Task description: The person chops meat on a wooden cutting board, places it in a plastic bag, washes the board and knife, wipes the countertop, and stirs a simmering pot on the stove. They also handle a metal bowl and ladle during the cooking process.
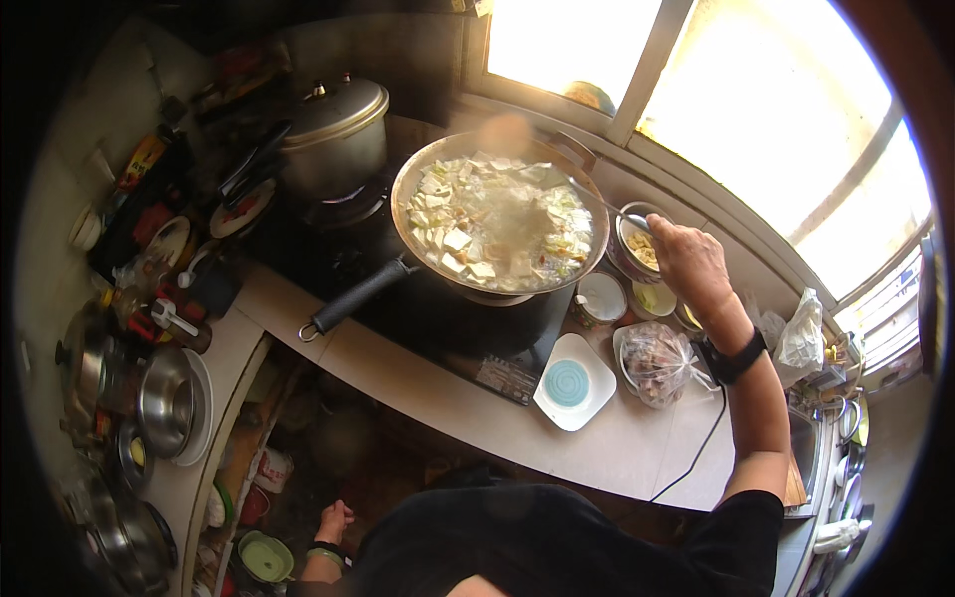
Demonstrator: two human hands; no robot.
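Note:
A wide wok (500, 287) on the stove holds steaming broth with tofu cubes (456, 239) and chopped pale cabbage (556, 250). My right hand (690, 261), to the right of the wok, grips the handle of a metal ladle or spatula (615, 212), whose far end goes into the food and is hidden by broth and steam. Beneath that hand stands a bowl with yellowish pieces (642, 246). My left hand (335, 520) hangs low at the bottom left, away from the counter, its fingers curled; nothing shows in it.
The wok's black handle (358, 298) juts toward the lower left. A pressure cooker (336, 123) sits over a lit burner at the back left. A white and blue plate (573, 383), a tied plastic bag of food (655, 362) and small bowls stand on the right; steel basins (166, 401) crowd the left counter.

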